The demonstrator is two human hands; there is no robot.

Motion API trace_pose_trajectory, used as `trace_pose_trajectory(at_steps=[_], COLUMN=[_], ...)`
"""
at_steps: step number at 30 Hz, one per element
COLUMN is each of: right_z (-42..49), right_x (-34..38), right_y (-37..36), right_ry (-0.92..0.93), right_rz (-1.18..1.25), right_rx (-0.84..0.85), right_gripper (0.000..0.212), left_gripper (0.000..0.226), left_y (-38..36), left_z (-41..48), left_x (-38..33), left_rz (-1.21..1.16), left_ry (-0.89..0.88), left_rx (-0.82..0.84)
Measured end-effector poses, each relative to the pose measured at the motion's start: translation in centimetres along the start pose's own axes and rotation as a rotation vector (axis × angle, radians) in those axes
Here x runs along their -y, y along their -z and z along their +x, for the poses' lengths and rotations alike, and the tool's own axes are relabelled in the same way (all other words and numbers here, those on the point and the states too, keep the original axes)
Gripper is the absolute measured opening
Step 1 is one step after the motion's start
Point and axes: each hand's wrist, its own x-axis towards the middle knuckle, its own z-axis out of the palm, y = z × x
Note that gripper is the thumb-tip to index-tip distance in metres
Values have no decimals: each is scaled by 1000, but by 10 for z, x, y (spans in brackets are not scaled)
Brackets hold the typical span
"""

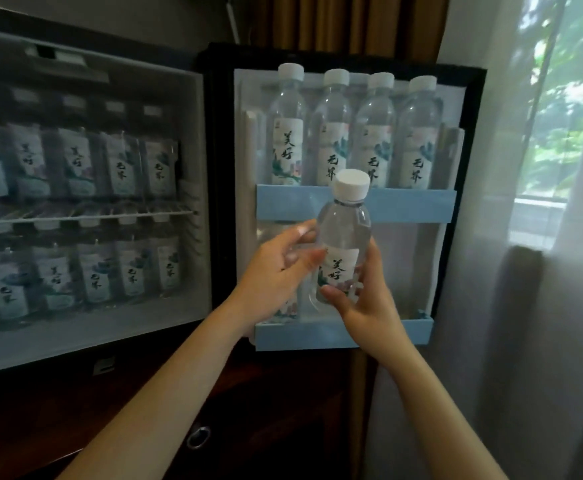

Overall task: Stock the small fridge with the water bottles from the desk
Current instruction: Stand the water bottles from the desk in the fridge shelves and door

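A clear water bottle [344,233] with a white cap and a printed label stands upright in front of the open fridge door [456,237]. My right hand [362,306] grips its lower half from the right. My left hand [279,268] holds its left side, fingers curled against it. Several bottles [352,129] fill the door's upper blue shelf [407,204]. Behind my left hand, another bottle [285,311] stands in the lower door shelf [317,336], mostly hidden. Both shelves inside the small fridge [86,341] hold rows of the same bottles [75,161].
A dark wooden cabinet [144,393] with a round metal pull [198,437] lies under the fridge. At the right hang a sheer white curtain [525,306] and a window. A brown drape [352,22] hangs behind the fridge door.
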Motion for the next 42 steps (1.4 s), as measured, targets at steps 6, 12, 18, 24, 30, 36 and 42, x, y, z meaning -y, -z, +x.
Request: trace_pose_trajectory(at_steps=[6,12,18,24,30,36,42], right_z=[4,5,8,9,14,18,20], right_x=[-32,-53,-65,-67,-62,-56,-54], right_y=[1,-10,-12,-11,-10,-8,-11], right_ry=[-82,-128,-166,-218,-273,-296,-370], right_rz=[7,-83,-124,-212,-204,-182,-172], right_rx=[14,111,171,226,308,356,316], right_gripper=[72,77,90,89,94,99,113], left_gripper=[39,19,5,10,25,45,49], left_y=[0,10,16,17,15,10,11], left_z=[13,14,9,3,1,3,2], left_x=[9,21,30,39,40,39,32], left_rz=[402,669,686,738,797,1001,967], left_ry=[-189,-318,-278,-198,-88,38,72], left_rx=[-193,-346,-455,-554,-576,-509,-487])
